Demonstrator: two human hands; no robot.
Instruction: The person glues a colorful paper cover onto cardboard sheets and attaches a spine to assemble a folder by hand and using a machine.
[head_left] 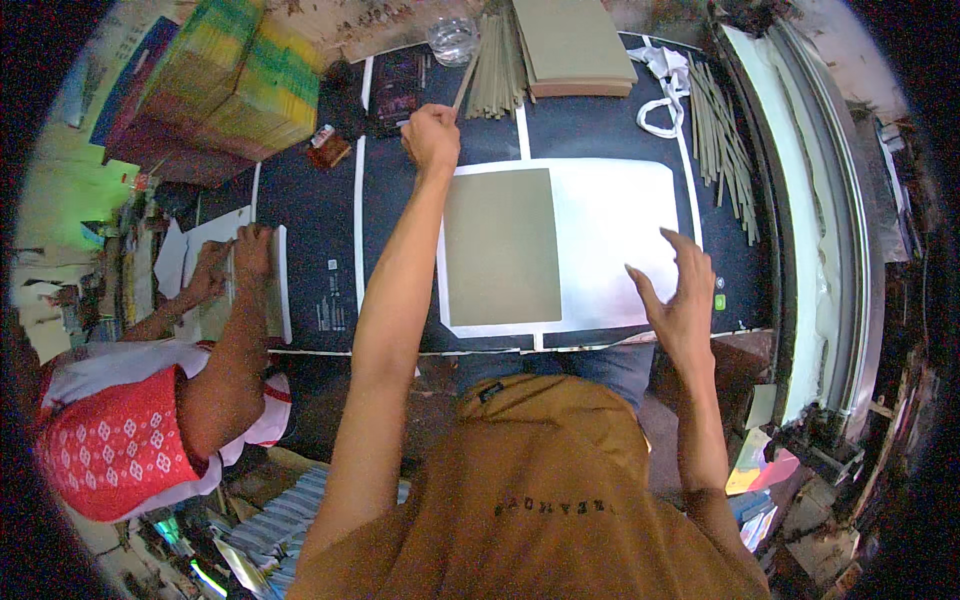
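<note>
My left hand [432,138] reaches to the far side of the table, fingers pinched on the near end of a thin cardboard strip [465,86] beside a bundle of similar grey strips [497,78]. Open and curved, my right hand [685,295] is by the right edge of a large white sheet [615,235] with trimmed corners. A grey-brown board [502,248] lies flat on the sheet's left part, with bare white to its right.
A stack of grey boards [575,55] stands at the back. More strips [722,150] and white paper scraps [660,90] lie at right, near a long metal-and-white frame [800,220]. Yellow-green stacks [225,85] rise at back left. A co-worker's hands [250,250] work at left.
</note>
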